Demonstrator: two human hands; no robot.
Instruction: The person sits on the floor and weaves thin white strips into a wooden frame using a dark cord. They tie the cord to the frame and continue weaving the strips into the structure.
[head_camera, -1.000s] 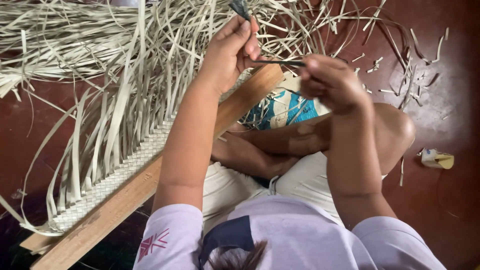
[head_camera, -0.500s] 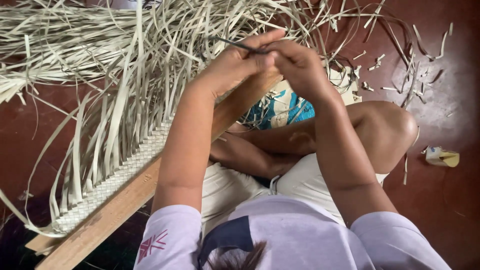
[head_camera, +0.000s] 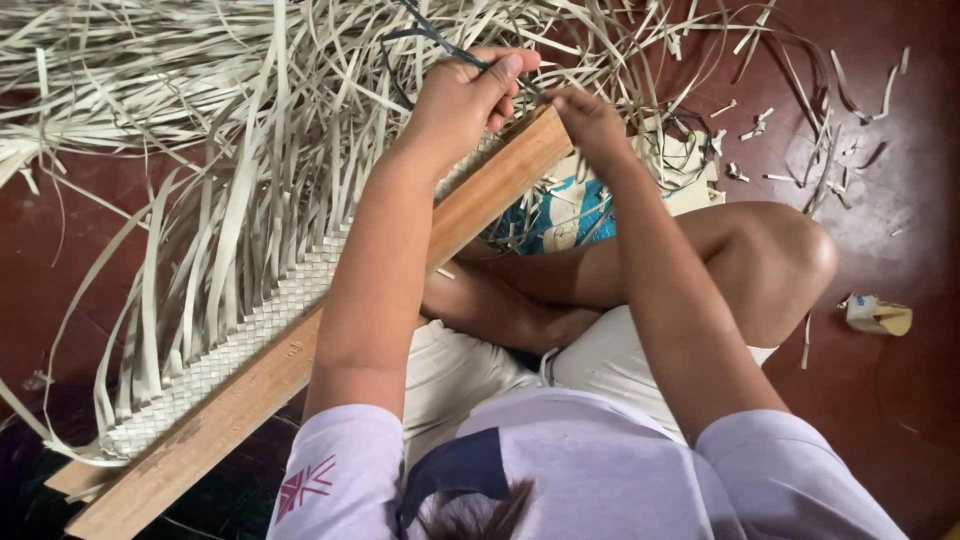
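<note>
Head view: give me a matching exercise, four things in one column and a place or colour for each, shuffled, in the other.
Things:
1. Wooden plank
2. Left hand
3. Small yellowish scrap
4. Blue patterned cloth

Places or colours:
A. on the dark red floor, far right, apart from the rest
B. pinching a dark thin strip at the top of the picture
C. lying slantwise along the woven edge of the pale strips
D. under the crossed legs, beside the plank's upper end

Pairs: 1-C, 2-B, 3-A, 4-D
</note>
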